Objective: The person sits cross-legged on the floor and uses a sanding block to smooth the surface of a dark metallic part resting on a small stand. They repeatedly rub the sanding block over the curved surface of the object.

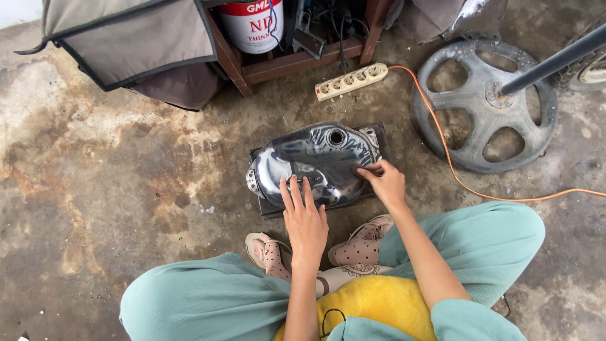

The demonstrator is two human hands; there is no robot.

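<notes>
A shiny bare-metal motorcycle fuel tank (315,161) lies on a dark flat pad (268,208) on the concrete floor in front of me. My left hand (305,221) rests flat on the tank's near edge, fingers spread and pointing away from me. My right hand (385,183) presses its fingertips on the tank's right side, over what looks like a small grey piece of sanding paper, though I cannot tell for certain. The round filler hole (336,136) faces up near the tank's far end.
I squat with teal trousers and dotted socks in sandals (363,243) just behind the tank. A white power strip (351,81) with an orange cable (451,165) lies beyond. A grey wheel-shaped stand base (483,104) sits right. A wooden shelf (297,60) holds a paint can (260,25).
</notes>
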